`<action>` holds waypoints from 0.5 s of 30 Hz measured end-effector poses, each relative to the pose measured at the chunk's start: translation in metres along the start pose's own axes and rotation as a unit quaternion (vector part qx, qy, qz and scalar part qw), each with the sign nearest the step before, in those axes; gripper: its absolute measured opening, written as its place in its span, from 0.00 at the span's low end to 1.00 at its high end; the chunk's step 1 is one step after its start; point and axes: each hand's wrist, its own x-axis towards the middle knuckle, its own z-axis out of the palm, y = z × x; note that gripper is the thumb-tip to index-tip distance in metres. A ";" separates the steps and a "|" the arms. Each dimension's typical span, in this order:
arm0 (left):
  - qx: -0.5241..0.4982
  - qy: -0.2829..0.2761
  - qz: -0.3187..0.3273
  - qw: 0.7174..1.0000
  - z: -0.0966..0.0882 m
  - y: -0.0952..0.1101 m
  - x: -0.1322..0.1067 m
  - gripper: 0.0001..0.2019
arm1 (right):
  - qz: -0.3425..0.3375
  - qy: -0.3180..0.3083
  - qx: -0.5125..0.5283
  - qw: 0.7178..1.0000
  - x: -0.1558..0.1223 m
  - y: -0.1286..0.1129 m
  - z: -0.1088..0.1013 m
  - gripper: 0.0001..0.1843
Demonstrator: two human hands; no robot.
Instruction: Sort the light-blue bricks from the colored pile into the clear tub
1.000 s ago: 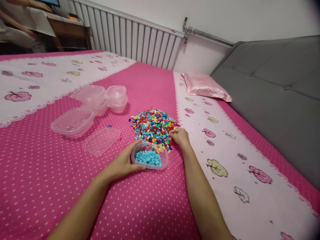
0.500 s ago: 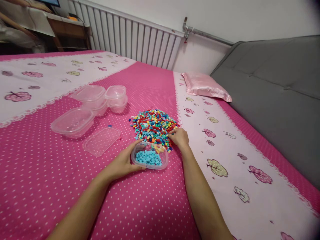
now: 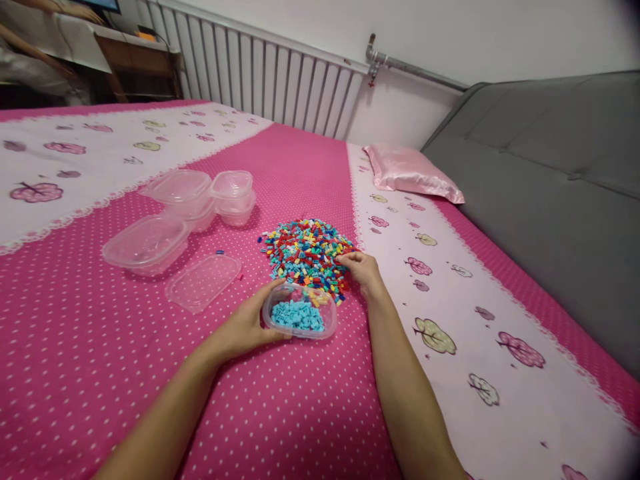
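Observation:
My left hand (image 3: 255,319) grips the left side of a clear plastic container (image 3: 329,321), thumb at the near rim and fingers at the far one. Light blue building bricks (image 3: 297,315) cover part of its bottom. Just beyond it lies a pile of small mixed-colour building bricks (image 3: 310,250), in red, blue, yellow, green and white. At the pile's right edge is my right hand (image 3: 361,268), its thumb and fingertips pinched together. Whatever sits between those fingertips is too small to make out.
Left of the pile, a flat clear lid (image 3: 204,283) lies on the pink dotted bedspread (image 3: 300,407). Several lidded clear containers (image 3: 145,243) stand beyond it. A pink pillow (image 3: 413,173) rests by the grey headboard (image 3: 560,167). A person (image 3: 37,60) sits at the far left.
My right hand has shifted slightly up and to the right along the pile's edge, fingers still pinched. The left hand and its container have stayed in place.

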 end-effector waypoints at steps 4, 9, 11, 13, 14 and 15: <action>-0.015 0.002 -0.004 1.000 0.000 -0.001 0.000 0.40 | 0.107 -0.033 0.246 0.963 0.000 -0.005 0.000 0.09; -0.012 -0.001 0.004 1.000 0.000 -0.003 0.001 0.39 | 0.166 -0.056 0.358 0.917 0.003 -0.011 0.000 0.06; -0.008 0.001 0.007 1.000 0.000 -0.003 0.001 0.39 | 0.170 -0.063 0.385 0.905 0.005 -0.013 0.001 0.07; 0.000 -0.002 0.010 1.000 0.000 -0.002 0.001 0.39 | 0.165 -0.065 0.385 0.905 0.007 -0.013 0.001 0.07; 0.002 -0.002 0.010 1.000 0.000 -0.002 0.001 0.39 | 0.160 -0.059 0.371 0.913 0.007 -0.013 0.001 0.07; 0.003 -0.002 0.008 1.000 0.000 -0.001 0.000 0.39 | 0.154 -0.050 0.351 0.922 0.007 -0.012 0.001 0.06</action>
